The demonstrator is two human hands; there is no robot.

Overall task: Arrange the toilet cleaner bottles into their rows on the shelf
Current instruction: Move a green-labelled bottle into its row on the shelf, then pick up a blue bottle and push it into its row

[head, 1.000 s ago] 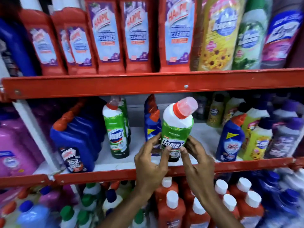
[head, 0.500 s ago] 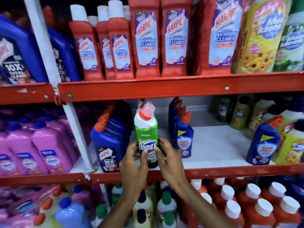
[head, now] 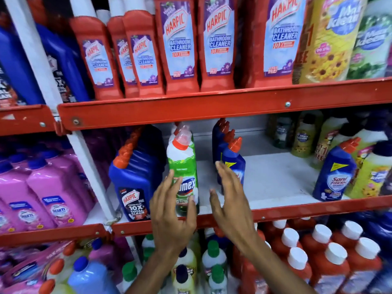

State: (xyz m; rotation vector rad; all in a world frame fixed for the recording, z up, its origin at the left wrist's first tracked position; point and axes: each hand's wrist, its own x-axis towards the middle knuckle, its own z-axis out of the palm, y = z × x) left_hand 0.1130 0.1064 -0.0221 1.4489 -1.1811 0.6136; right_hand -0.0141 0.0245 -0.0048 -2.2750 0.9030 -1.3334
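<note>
A green and white Domex bottle (head: pixel 184 166) with a red cap stands upright at the front of its row on the middle shelf (head: pixel 275 183). My left hand (head: pixel 171 211) is spread open just in front of its lower label, fingertips touching or nearly touching it. My right hand (head: pixel 229 198) hovers open to the bottle's right, apart from it, partly covering a row of blue Sani Fresh bottles (head: pixel 232 160). Another blue Sani Fresh bottle (head: pixel 334 172) stands alone at the right front. Blue Harpic bottles (head: pixel 133 177) sit left of the Domex.
Red Harpic bathroom cleaner bottles (head: pixel 180 49) fill the upper shelf. Pink bottles (head: pixel 42 187) stand in the left bay behind a white upright post (head: pixel 91 166). Yellow and green bottles (head: pixel 373 172) crowd the right end. Red bottles with white caps (head: pixel 331 264) stand below. Red shelf lips (head: pixel 212 105) jut forward.
Both hands carried the Domex bottle left into its row, set it upright, then let go and opened. The camera view shifted left and closer.
</note>
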